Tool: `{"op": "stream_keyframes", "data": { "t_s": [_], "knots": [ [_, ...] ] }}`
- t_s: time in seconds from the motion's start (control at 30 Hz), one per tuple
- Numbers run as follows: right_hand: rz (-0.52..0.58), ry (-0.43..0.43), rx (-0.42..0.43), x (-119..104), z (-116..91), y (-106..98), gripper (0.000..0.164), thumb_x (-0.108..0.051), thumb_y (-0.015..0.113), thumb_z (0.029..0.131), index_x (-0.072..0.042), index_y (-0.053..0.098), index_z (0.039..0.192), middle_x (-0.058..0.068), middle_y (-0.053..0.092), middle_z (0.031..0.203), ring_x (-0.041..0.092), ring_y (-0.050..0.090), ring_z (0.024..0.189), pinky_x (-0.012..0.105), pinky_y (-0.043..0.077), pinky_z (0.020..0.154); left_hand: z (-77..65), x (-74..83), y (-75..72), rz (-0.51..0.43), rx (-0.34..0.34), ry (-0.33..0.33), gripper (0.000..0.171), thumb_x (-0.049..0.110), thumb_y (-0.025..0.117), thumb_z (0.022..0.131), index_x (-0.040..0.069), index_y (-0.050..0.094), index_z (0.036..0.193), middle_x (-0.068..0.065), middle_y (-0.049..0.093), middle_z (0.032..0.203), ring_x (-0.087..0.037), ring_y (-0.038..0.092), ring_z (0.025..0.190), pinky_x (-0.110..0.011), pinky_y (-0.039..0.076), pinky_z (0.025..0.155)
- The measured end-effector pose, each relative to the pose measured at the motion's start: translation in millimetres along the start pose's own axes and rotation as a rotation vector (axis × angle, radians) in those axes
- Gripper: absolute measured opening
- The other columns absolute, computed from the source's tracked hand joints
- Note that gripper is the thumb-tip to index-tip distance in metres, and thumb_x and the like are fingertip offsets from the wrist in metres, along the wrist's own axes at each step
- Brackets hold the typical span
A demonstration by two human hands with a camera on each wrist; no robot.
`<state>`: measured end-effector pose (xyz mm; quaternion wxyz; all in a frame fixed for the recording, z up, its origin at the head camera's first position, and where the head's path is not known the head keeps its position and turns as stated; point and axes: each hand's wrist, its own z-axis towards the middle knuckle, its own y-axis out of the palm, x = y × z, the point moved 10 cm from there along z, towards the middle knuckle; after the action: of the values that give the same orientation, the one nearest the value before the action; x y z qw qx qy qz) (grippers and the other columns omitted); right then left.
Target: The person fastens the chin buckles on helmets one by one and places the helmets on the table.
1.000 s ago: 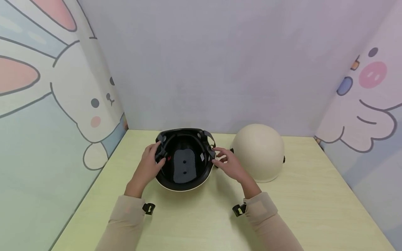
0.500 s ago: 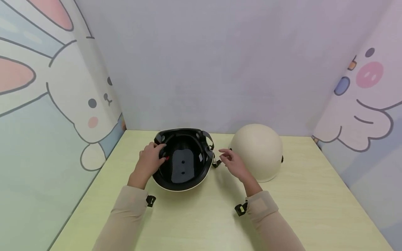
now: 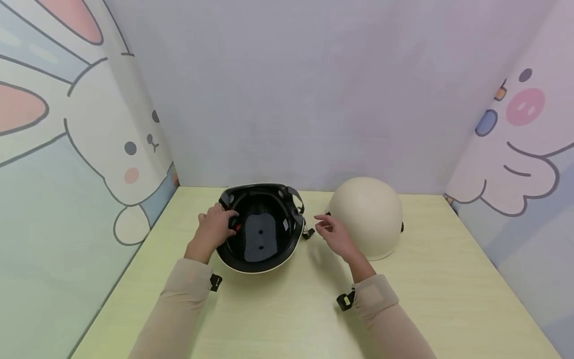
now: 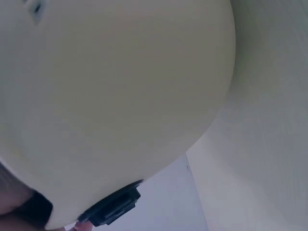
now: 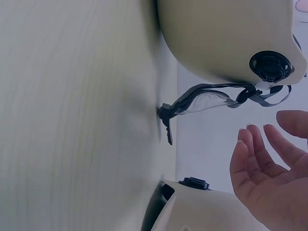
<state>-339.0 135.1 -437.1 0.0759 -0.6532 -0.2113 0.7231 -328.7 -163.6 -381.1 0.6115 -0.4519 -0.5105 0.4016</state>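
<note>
A cream helmet (image 3: 260, 269) lies upside down on the table, its black padded inside facing up. My left hand (image 3: 211, 229) is at its left rim, fingers and thumb curled in over the edge and pinching the black chin strap with a small red part (image 3: 237, 227). Much of that grip is hidden. From the helmet's right side hangs the other strap, its black buckle (image 5: 166, 113) down at the tabletop. My right hand (image 3: 336, 235) hovers to the right of this strap, apart from it, with relaxed fingers and nothing held.
A second cream helmet (image 3: 367, 219) stands dome up just right of my right hand. Both helmets are near the back edge of the pale wooden table (image 3: 278, 319). A grey backdrop (image 3: 287, 99) and cartoon-printed side panels (image 3: 85, 209) enclose the table.
My right hand has let go of the right strap and drawn off to the right; the strap now dangles outside the helmet. My left hand has reached slightly further in over the left rim.
</note>
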Motion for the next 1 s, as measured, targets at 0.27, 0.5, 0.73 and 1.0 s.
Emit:
{"op": "stream_keyframes", "data": {
  "t_s": [0.27,0.5,0.73,1.0],
  "knots": [
    [-0.004,0.024,0.021,1.2,-3.6,-2.3,0.032,-0.009,0.057,0.099,-0.004,0.058,0.131,0.014,0.06,0.112,0.03,0.06,0.103,0.041,0.05,0.081,1.6,2.8,2.1,0.084,0.008,0.008,0.043,0.004,0.077,0.082,0.008,0.066,0.123,-0.022,0.053,0.106,-0.038,0.051,0.092,-0.052,0.03,0.074],
    [-0.026,0.024,0.023,3.6,-2.9,-1.2,0.033,-0.011,0.057,0.1,-0.003,0.057,0.132,0.013,0.061,0.112,0.03,0.06,0.103,0.042,0.051,0.08,3.3,4.8,3.7,0.149,0.032,0.008,0.03,0.002,0.066,0.089,0.009,0.069,0.118,-0.022,0.054,0.1,-0.039,0.053,0.09,-0.056,0.032,0.077],
    [-0.049,0.035,0.025,10.2,-1.3,1.4,0.034,-0.011,0.058,0.099,-0.004,0.057,0.132,0.012,0.061,0.112,0.029,0.06,0.102,0.041,0.051,0.079,1.2,7.1,2.4,0.166,0.034,0.001,0.024,0.004,0.066,0.09,0.008,0.07,0.113,-0.021,0.054,0.095,-0.038,0.052,0.088,-0.055,0.033,0.077],
    [-0.045,0.036,0.019,15.2,-0.2,1.8,0.035,-0.01,0.058,0.099,0.0,0.056,0.132,0.014,0.061,0.112,0.031,0.059,0.103,0.042,0.05,0.079,-1.7,7.3,3.5,0.112,0.024,0.022,0.034,0.014,0.079,0.083,0.011,0.069,0.115,-0.017,0.053,0.097,-0.034,0.051,0.085,-0.049,0.029,0.073]
  ]
}}
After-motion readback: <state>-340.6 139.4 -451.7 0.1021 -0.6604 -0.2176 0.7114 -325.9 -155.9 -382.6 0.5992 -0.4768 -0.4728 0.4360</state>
